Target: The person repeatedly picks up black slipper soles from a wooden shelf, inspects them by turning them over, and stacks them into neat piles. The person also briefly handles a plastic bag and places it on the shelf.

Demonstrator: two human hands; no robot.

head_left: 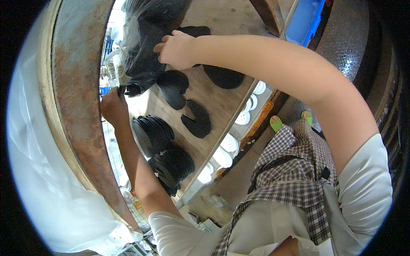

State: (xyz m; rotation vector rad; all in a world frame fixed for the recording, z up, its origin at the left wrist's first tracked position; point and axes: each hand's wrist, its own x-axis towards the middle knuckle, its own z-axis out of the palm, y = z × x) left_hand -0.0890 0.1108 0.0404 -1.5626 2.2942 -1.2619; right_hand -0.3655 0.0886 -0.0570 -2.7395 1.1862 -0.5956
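A clear plastic bag (133, 32) with black pieces in it lies at the far left of a wooden table (230, 25). My right hand (178, 50) reaches across, its fingers curled onto the bag's dark side. At the table's left edge my left hand (114, 104) is closed at the bag's near end; its fingertips are partly hidden. Loose black insole-shaped pieces (173, 87) lie near the bag, one of them a notched piece (197, 119). Closer to me are two stacks of thin black pieces, an upper stack (153, 133) and a lower stack (173, 166).
A rusty metal beam (81, 85) runs down the left, beside translucent plastic sheeting (42, 170). White shoe soles (224, 155) sit on a ledge below the table's right edge. A blue crate (303, 21) stands at the far right, past a brown metal post (269, 15).
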